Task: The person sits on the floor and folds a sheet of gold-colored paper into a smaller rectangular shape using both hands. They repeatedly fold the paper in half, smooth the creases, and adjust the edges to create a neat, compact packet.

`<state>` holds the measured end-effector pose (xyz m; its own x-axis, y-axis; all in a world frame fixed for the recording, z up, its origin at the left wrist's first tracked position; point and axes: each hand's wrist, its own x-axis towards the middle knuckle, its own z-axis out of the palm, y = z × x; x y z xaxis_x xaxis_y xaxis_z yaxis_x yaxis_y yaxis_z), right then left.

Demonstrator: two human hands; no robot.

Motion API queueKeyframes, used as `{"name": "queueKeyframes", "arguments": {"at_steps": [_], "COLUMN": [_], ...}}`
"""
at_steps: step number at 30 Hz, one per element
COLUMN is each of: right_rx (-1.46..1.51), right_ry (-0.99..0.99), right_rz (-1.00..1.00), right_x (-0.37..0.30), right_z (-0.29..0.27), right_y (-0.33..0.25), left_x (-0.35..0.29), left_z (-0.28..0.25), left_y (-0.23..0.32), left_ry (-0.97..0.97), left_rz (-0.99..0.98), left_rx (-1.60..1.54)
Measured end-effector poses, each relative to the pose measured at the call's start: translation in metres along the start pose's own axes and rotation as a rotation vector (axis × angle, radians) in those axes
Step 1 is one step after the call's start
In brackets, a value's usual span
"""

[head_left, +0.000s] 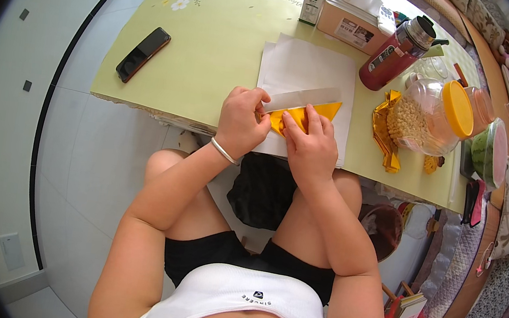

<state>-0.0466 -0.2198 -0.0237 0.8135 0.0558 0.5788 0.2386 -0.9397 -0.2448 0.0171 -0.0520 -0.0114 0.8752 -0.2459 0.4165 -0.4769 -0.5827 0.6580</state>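
A sheet of gold paper (329, 109) with a greyish-white back lies partly folded over white sheets (304, 63) at the table's front edge. Its pale flap runs along the far side, with the gold face nearer me. My left hand (243, 119) pinches the left end between thumb and fingers; a light bangle circles that wrist. My right hand (315, 144) bears down on the gold part, thumb and fingers bent against it. The paper under my fingertips is hidden. Right of the white sheets, folded gold paper pieces (387, 134) lie against a plastic jar (415, 118).
A dark phone (143, 55) lies at the table's left. At the back right stand a tissue box (355, 22), a drink carton (311, 7) and a red thermos (394, 55). A covered watermelon half (487, 152) sits at the right edge. A bin (381, 232) stands below.
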Motion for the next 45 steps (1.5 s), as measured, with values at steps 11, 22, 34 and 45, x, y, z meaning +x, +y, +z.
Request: {"name": "queueKeyframes", "arguments": {"at_steps": [11,22,34,45], "right_rx": [0.002,0.163,-0.061,0.041], "right_ry": [-0.034,-0.152,-0.485,-0.493], "right_rz": [-0.012,0.125,-0.391,-0.270], "right_x": [-0.001,0.014,0.082,0.013], "right_z": [0.002,-0.012,-0.024,-0.025], "right_y": [-0.001,0.025,0.081,0.114], "left_x": [-0.034,-0.007,0.028,-0.034], "left_z": [-0.007,0.006,0.003,0.020], "left_y": [0.009,0.014,0.037,0.017], "left_ry": [-0.081,-0.145,-0.290,-0.336], "left_rz": [0.529,0.369,0.125,0.342], "left_rx": [0.356,0.416,0.459,0.461]}}
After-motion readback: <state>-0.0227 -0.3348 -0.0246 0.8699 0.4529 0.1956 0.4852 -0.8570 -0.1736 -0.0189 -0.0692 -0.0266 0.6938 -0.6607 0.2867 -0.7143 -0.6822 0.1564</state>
